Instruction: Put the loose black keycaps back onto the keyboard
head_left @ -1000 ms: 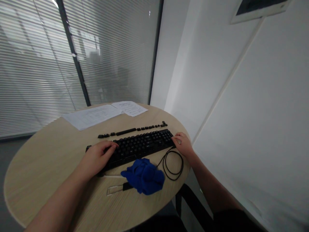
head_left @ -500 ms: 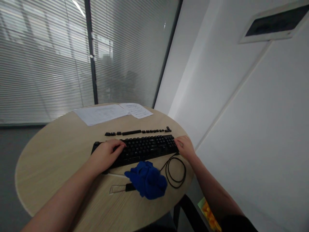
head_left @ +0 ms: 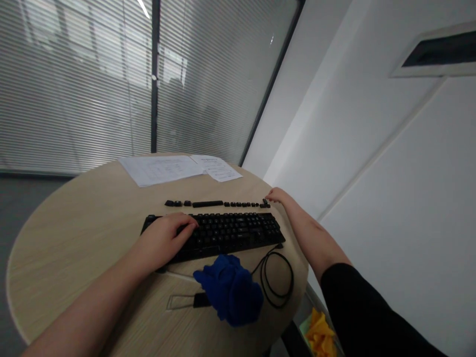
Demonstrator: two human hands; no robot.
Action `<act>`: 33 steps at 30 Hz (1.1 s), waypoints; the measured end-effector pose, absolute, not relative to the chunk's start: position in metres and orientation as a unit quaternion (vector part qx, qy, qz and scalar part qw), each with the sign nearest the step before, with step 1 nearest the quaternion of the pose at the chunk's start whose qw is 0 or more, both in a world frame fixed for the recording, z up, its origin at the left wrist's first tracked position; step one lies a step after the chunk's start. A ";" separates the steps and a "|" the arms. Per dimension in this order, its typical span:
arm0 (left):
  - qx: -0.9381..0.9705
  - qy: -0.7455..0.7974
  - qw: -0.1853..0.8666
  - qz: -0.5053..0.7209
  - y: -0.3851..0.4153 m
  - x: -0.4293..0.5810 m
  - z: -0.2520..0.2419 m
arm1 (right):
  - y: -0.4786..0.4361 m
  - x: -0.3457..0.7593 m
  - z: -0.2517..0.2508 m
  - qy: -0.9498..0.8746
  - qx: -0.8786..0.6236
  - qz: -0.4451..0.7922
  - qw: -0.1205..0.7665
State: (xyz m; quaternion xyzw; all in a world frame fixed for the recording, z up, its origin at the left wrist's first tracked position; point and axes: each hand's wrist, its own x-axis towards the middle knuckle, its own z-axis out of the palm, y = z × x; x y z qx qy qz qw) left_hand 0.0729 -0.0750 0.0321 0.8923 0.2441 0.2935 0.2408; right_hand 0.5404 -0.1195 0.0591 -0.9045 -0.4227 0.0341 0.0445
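Observation:
A black keyboard lies on the round wooden table. My left hand rests over its left part, fingers bent and thumb close to the fingertips; most of the fingers are hidden behind the hand. Beyond the keyboard, loose black keycaps lie in a row, among them a long bar-shaped one. My right hand is at the row's right end, its fingertips drawn together at a small upright keycap. A wire keycap puller lies in front, partly under a crumpled blue cloth.
A coiled black cable sits near the table's right edge. Printed papers lie at the far side. A white wall stands close on the right. Below the table edge is a container with yellow cloth-like material.
My right hand has left the keyboard's right end and moved away from me to the right end of the keycap row. My left hand stays on the keyboard. The view has shifted slightly.

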 end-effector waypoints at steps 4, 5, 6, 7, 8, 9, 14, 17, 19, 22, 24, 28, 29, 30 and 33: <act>0.895 0.239 0.243 0.288 -0.076 0.073 0.032 | -0.107 0.536 0.053 -0.420 -0.906 0.049 0.025; 0.895 0.239 0.243 0.286 -0.076 0.074 0.032 | -0.105 0.534 0.052 -0.420 -0.906 0.045 0.026; 0.896 0.239 0.243 0.286 -0.076 0.074 0.032 | -0.103 0.532 0.050 -0.420 -0.906 0.037 0.030; 0.896 0.241 0.242 0.286 -0.076 0.074 0.032 | -0.102 0.530 0.050 -0.420 -0.907 0.028 0.037; 0.895 0.243 0.240 0.285 -0.076 0.074 0.032 | -0.100 0.528 0.049 -0.419 -0.906 0.017 0.047; 0.895 0.246 0.239 0.284 -0.076 0.074 0.032 | -0.100 0.527 0.050 -0.419 -0.906 0.007 0.060; 0.896 0.254 0.237 0.277 -0.075 0.073 0.031 | -0.110 0.521 0.064 -0.416 -0.894 -0.036 0.161; 0.894 0.256 0.238 0.281 -0.075 0.072 0.032 | -0.145 0.518 0.068 -0.413 -0.879 -0.047 0.235; 0.891 0.260 0.238 0.286 -0.075 0.072 0.033 | -0.182 0.512 0.061 -0.411 -0.868 -0.035 0.279; 0.891 0.262 0.235 0.287 -0.074 0.073 0.034 | -0.248 0.498 0.038 -0.387 -0.831 0.033 0.397; 0.894 0.260 0.230 0.283 -0.074 0.075 0.034 | -0.285 0.486 0.021 -0.339 -0.797 0.102 0.490; 0.900 0.266 0.219 0.267 -0.074 0.077 0.033 | -0.321 0.468 0.002 -0.302 -0.772 0.186 0.527; 0.900 0.268 0.217 0.267 -0.074 0.078 0.033 | -0.323 0.465 0.002 -0.305 -0.772 0.197 0.522; 0.900 0.269 0.216 0.267 -0.074 0.078 0.033 | -0.322 0.463 0.002 -0.310 -0.773 0.204 0.514; 0.899 0.270 0.214 0.270 -0.076 0.078 0.035 | -0.312 0.460 0.005 -0.323 -0.787 0.191 0.490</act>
